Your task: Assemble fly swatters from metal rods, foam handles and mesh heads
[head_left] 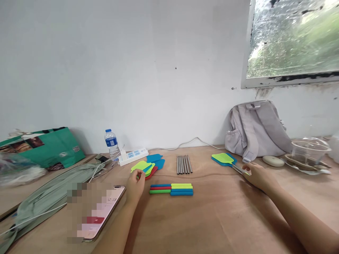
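Observation:
My right hand [255,175] is closed around the handle end of a fly swatter with a yellow-green head [221,158]. A blue swatter head [217,163] lies beneath that head, and thin metal rods [238,168] run back toward my fingers. On the left, my left hand [136,185] pinches at the near edge of a pile of loose swatter heads, yellow-green [140,165], blue [155,159] and red [153,173]. Its fingertips partly hide the piece they grip. Several metal tubes [184,164] lie side by side between my hands. Coloured handle grips [182,188] lie in two columns nearer me.
A phone [106,215] and a grey-green cloth bag [58,197] lie at left. Behind them are a water bottle [111,143], a white power strip [133,156] and a green bag [55,148]. A grey backpack [259,130], round beige case [273,161] and plastic container [309,150] stand at right.

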Action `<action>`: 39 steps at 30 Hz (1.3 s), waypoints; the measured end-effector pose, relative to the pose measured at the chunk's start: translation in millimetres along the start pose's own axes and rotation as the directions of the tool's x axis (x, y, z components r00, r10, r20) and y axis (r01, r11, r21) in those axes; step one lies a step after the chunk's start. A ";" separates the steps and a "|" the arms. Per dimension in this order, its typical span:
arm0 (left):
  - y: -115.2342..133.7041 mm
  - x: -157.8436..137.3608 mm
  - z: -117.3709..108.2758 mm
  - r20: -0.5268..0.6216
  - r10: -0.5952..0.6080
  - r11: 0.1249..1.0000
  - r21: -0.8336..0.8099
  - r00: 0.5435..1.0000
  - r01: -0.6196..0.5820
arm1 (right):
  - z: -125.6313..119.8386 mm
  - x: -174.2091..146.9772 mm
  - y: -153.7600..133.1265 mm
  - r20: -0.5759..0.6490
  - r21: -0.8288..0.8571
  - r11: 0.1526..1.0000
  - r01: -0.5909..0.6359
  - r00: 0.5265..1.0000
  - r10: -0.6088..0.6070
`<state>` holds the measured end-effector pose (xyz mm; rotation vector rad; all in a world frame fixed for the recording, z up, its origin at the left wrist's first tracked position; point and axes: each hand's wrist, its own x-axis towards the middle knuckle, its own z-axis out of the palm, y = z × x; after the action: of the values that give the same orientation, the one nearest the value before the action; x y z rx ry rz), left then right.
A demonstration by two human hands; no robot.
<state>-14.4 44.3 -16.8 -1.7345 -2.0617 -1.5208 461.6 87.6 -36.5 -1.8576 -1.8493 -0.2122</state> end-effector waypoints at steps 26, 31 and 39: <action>-47.7 18.1 18.4 0.273 -0.006 0.912 0.396 0.962 -0.106 | 69.2 4.1 -172.5 0.107 0.440 0.829 0.345 0.896 -0.430; -48.5 24.1 20.7 0.309 0.020 0.913 0.382 0.951 -0.144 | 64.2 4.4 -172.7 0.140 0.412 0.836 0.361 0.882 -0.450; -40.5 29.0 19.4 0.287 0.143 0.910 0.337 0.947 -0.240 | 65.6 6.3 -174.3 0.177 0.359 0.862 0.358 0.881 -0.440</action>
<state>-46.3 83.1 -35.4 -1.9842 -2.0365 -0.8224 277.5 113.5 -48.3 -1.3113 -2.2832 0.1860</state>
